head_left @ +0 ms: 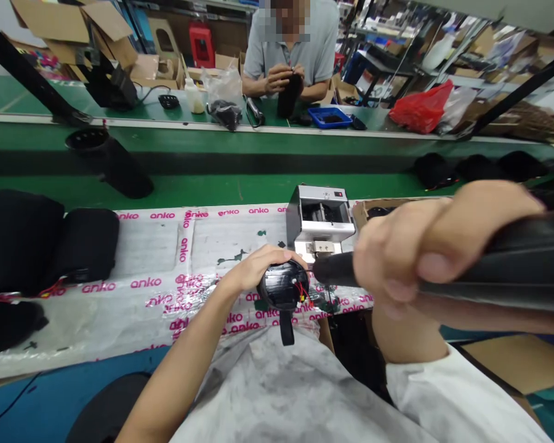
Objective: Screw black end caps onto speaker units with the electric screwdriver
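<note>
My left hand is wrapped over the top of a round black part with red wires at its right side and a short black strap hanging below. It sits at the near edge of the taped bench. My right hand, close to the camera and blurred, is closed round a long black tool. The tool's dark tip points left at the wired side of the round part, just in front of a small grey metal machine.
Black cylindrical housings lie at the left of the bench, which is covered in white tape printed "anko". One black tube lies on the green conveyor. Across it a person in a grey shirt handles a black piece beside a blue tray and a red bag.
</note>
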The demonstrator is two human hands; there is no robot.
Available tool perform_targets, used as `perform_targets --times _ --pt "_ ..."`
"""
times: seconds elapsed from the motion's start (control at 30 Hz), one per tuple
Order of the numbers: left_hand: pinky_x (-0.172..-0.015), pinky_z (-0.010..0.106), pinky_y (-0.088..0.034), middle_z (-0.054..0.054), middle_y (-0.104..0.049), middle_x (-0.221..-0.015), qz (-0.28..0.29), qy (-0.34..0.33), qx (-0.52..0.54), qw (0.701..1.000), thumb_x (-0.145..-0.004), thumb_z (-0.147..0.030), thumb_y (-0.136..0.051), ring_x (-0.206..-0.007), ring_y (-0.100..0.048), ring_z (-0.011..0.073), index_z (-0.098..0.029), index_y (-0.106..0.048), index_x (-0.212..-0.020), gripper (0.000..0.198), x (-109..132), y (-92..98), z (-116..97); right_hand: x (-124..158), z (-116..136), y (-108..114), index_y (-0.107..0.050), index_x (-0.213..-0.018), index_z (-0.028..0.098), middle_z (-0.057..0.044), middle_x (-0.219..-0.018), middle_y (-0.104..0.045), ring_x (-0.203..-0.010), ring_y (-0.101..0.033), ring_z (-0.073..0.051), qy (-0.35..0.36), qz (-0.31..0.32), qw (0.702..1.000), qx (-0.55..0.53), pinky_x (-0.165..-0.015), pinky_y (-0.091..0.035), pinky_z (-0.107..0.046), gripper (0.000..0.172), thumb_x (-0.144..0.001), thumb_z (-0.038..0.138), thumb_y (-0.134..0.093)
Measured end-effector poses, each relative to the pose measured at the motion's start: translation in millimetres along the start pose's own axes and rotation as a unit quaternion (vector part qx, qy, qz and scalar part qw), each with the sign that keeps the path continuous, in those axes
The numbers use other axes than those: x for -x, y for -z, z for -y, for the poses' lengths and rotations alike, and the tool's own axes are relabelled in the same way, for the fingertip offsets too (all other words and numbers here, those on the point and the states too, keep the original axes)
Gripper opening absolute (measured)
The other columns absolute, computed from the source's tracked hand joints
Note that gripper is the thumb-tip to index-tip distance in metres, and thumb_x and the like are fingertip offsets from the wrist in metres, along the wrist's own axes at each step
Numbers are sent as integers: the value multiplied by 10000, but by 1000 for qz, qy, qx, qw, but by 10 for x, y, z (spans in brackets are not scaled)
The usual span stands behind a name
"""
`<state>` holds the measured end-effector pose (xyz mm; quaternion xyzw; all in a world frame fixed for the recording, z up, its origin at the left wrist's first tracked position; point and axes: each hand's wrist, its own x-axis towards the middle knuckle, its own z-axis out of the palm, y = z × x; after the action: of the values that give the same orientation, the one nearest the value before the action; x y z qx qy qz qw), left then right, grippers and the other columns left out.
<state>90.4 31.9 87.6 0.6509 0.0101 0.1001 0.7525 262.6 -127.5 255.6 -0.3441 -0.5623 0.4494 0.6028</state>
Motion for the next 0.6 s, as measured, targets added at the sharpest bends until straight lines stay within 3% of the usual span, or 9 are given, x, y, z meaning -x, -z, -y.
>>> perform_targets --times 0.1,0.2,0.4,0.6 --pt "-1073 389 -563 50 -856 -1187 -20 -11 -57 998 -1102 -448 -484 -1163 -777 300 -259 -873 -1070 434 25 21 40 -142 -189 -178 -765 -882 168 -16 -750 -734 -516 -646 -122 61 -10 998 30 -501 -570 -237 282 -981 428 -809" --pt "-1040 397 -584 54 -853 -1190 -28 1 -75 997 -1088 -489 -492 -1178 -770 315 -261 -871 -1031 446 35 25 55 -152 -317 -198 -772 -885 150 -15 -754 -726 -493 -634 -115 93 -28 995 33 -460 -551 -232 301 -1024 416 -754" --pt "-1041 404 -587 57 -858 -1127 -42 7 -57 997 -1068 -511 -513 -1141 -774 317 -252 -861 -957 448 16 8 30 -125 -361 -109 -810 -975 153 -32 -811 -733 -527 -671 -117 83 9 996 10 -497 -581 -237 349 -1022 492 -742" --pt "-925 372 -611 61 -832 -1227 -12 32 -54 998 -1075 -524 -478 -1190 -756 312 -260 -857 -1039 463 15 18 40 -100 -348 -100 -828 -1020 203 -18 -812 -743 -521 -664 -112 66 -22 998 9 -498 -577 -231 316 -1027 504 -731"
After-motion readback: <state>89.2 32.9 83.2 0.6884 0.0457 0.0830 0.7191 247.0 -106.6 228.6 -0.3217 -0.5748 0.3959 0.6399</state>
